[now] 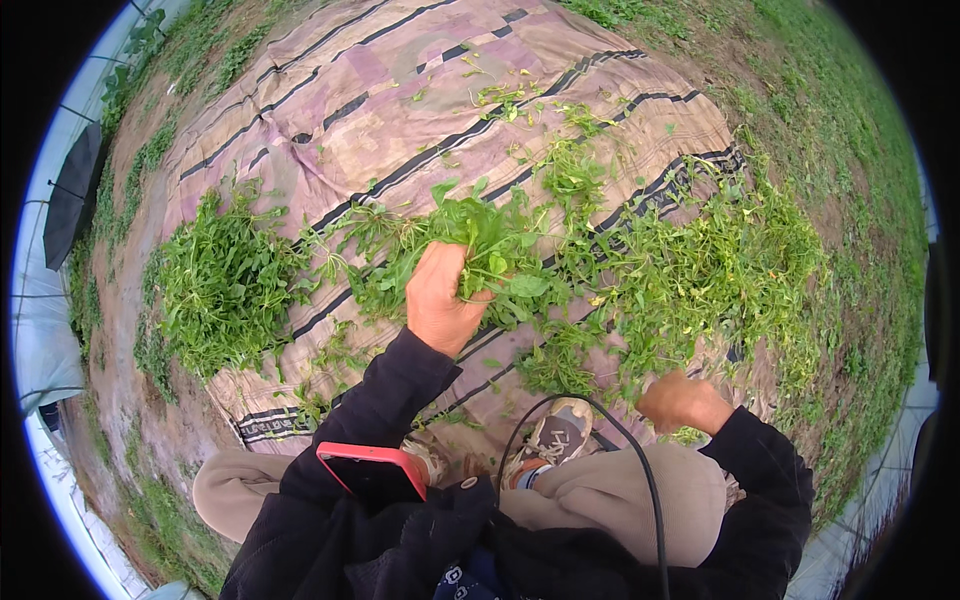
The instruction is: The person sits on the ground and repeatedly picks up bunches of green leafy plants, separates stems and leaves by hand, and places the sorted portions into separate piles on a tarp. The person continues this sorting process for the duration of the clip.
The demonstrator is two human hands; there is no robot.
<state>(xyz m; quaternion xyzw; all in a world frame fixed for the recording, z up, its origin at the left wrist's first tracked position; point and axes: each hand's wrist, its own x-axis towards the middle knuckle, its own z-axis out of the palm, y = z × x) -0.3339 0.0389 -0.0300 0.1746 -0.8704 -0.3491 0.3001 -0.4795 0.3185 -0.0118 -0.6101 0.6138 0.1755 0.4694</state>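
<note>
Near the middle of the view, my left hand [445,298] is closed around a bunch of leafy green plants [487,232], its leaves pointing away from me. My right hand [684,403] is at the lower right with curled fingers, by the near edge of a spread of loose, partly yellowed greens [697,277]. Whether it pinches anything is hidden. More greens lie under and beside my left hand. A dense heap of green plants [225,285] sits on the left. All of this rests on a striped pink and beige cloth [420,120].
A phone in a red case [375,471] is at my chest, and a black cable [646,480] loops over my lap. My shoe [559,431] stands on the cloth's near part. At the far left is a black umbrella [71,199] beside plastic sheeting [45,322]. Grass [847,150] grows on the right.
</note>
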